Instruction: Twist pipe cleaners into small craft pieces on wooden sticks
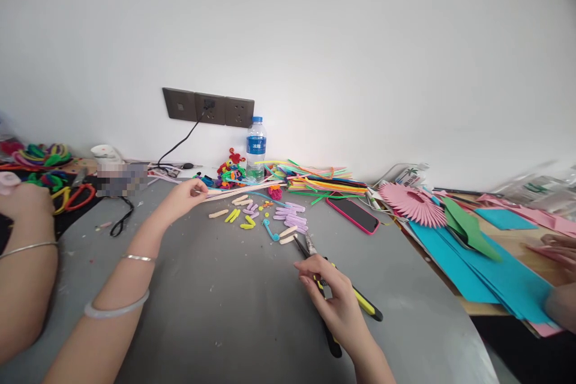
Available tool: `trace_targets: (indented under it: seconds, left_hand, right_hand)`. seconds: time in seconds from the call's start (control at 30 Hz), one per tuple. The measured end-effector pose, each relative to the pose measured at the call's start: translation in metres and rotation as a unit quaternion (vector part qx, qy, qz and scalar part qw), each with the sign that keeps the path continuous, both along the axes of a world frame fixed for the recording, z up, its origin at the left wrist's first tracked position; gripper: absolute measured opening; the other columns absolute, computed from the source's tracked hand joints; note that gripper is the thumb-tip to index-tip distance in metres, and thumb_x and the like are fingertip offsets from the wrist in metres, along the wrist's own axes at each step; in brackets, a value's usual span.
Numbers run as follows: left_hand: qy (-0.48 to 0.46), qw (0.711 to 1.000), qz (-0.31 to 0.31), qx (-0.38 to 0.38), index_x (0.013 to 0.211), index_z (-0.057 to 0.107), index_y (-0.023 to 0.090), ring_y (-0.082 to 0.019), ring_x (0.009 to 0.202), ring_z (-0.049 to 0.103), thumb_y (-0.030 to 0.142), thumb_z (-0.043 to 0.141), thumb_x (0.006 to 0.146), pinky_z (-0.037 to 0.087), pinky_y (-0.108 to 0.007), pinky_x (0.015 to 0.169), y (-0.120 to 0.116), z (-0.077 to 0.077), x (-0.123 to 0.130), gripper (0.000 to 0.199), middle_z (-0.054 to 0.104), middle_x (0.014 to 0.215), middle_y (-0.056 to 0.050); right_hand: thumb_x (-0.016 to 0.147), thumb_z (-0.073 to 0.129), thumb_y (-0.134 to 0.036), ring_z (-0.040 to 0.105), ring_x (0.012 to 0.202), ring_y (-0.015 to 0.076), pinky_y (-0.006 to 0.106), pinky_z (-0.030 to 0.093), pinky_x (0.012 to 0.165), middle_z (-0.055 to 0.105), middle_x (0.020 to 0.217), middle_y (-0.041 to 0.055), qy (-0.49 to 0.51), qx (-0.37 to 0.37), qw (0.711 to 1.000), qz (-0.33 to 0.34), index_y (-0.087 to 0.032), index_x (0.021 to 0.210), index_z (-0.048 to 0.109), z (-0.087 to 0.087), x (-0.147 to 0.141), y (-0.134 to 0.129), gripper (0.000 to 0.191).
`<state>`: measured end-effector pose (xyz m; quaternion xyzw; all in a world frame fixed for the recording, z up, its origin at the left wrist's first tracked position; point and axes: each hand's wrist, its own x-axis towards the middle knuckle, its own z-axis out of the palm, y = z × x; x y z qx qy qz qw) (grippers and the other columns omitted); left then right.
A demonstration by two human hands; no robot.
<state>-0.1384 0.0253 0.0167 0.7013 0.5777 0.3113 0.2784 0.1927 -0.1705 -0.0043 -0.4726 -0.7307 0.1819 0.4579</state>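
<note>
My left hand (182,201) is closed in a pinch at the left end of long cream pipe cleaners (245,190), which run to the right across the back of the grey table. My right hand (333,294) curls its fingers around pliers (363,300) with black-and-yellow handles spread apart. The tips of the pliers point at short cream pieces (288,235). Around these lie short lilac pieces (290,214), yellow pieces (233,215) and a blue piece with curled ends (270,230).
Behind stand a water bottle (256,147) and a colourful pipe-cleaner figure (230,171). Bundled pipe cleaners (326,183) and a phone (353,213) lie to the right. Other people's hands show at the left (29,204) and right (560,261) edges, the latter near blue paper (477,264).
</note>
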Motion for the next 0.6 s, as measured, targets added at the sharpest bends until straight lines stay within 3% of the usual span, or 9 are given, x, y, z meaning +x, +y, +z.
trace_targets:
  seconds: [0.13, 0.2, 0.4, 0.47, 0.6]
  left_hand:
    - [-0.154, 0.982, 0.096, 0.045, 0.075, 0.059, 0.02, -0.017, 0.065, 0.058, 0.058, 0.071, 0.062, 0.047, -0.028, 0.065, -0.002, 0.009, -0.007, 0.042, 0.062, 0.069, 0.0]
    - [-0.213, 0.971, 0.102, 0.042, 0.076, 0.057, 0.019, -0.015, 0.063, 0.057, 0.056, 0.075, 0.061, 0.049, -0.027, 0.065, -0.004, 0.009, -0.003, 0.044, 0.06, 0.068, 0.001]
    - [-0.241, 0.97, -0.005, 0.027, 0.09, 0.061, 0.018, -0.017, 0.072, 0.063, 0.05, 0.079, 0.063, 0.054, -0.03, 0.069, -0.008, 0.001, 0.038, 0.045, 0.066, 0.083, -0.002]
    - [-0.219, 0.975, -0.041, 0.025, 0.087, 0.064, 0.017, -0.018, 0.074, 0.063, 0.049, 0.076, 0.067, 0.053, -0.031, 0.071, -0.004, -0.003, 0.051, 0.039, 0.068, 0.083, -0.004]
    - [-0.228, 0.972, -0.054, 0.016, 0.081, 0.067, 0.017, -0.017, 0.067, 0.06, 0.05, 0.076, 0.068, 0.05, -0.029, 0.066, 0.003, -0.013, 0.066, 0.036, 0.068, 0.076, -0.003]
  right_hand:
    - [0.097, 0.051, -0.019, 0.058, 0.068, 0.0152, 0.025, 0.046, 0.063, 0.064, 0.081, 0.0026, 0.008, -0.026, 1.0, 0.004, -0.024, 0.105, 0.065, 0.004, -0.006, 0.003, 0.017]
    - [0.097, 0.05, -0.02, 0.058, 0.069, 0.0149, 0.025, 0.046, 0.064, 0.064, 0.083, 0.0025, 0.009, -0.043, 0.999, 0.009, -0.024, 0.107, 0.064, 0.007, -0.011, 0.006, 0.017]
    - [0.098, 0.05, -0.022, 0.058, 0.075, 0.0156, 0.027, 0.048, 0.072, 0.066, 0.094, 0.0056, -0.021, -0.053, 0.997, 0.053, -0.023, 0.112, 0.062, 0.029, -0.012, 0.029, 0.019]
    - [0.098, 0.05, -0.024, 0.058, 0.076, 0.016, 0.028, 0.048, 0.072, 0.067, 0.096, 0.0066, -0.033, -0.051, 0.997, 0.054, -0.022, 0.113, 0.062, 0.039, -0.008, 0.042, 0.019]
    - [0.097, 0.052, -0.026, 0.059, 0.081, 0.0171, 0.029, 0.047, 0.074, 0.067, 0.098, 0.0071, -0.048, -0.05, 0.997, 0.037, -0.021, 0.112, 0.064, 0.051, -0.005, 0.075, 0.02]
